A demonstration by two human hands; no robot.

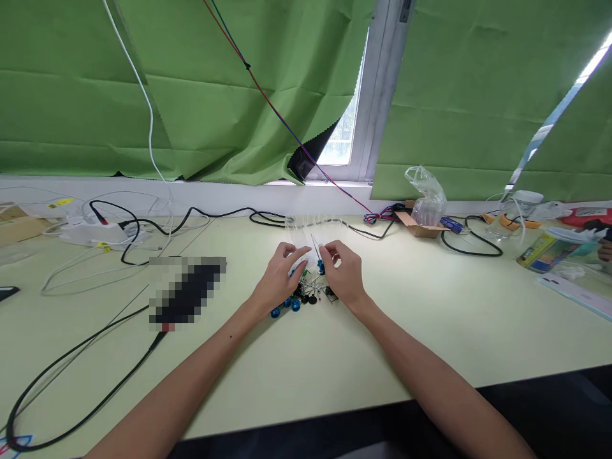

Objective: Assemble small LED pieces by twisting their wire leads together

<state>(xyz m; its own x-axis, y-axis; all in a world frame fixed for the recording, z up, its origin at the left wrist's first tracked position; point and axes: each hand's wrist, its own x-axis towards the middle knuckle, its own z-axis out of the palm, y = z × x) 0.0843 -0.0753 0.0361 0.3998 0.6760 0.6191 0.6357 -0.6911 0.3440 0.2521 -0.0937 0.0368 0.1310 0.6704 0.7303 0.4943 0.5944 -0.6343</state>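
Between the thumb and fingers of my right hand [343, 271] is a thin, straight metal piece [314, 245], like a component lead, pointing up and to the left. My left hand [280, 275] faces it with thumb and forefinger apart, holding nothing that I can see. Below and between both hands lies a pile of small parts [310, 287] with thin metal legs. Several blue round parts [296, 305] and black round parts [312, 298] are at its near side. Just beyond the fingers lies a clear plastic bag [299, 233], partly hidden by my hands.
A blurred dark object [189, 293] with a black cable lies to the left. Further back are a white power strip [90, 229] and tangled cables. On the right stand a small cardboard box [421, 228] holding a plastic bag, a labelled tub [545, 248] and a phone [578, 296].
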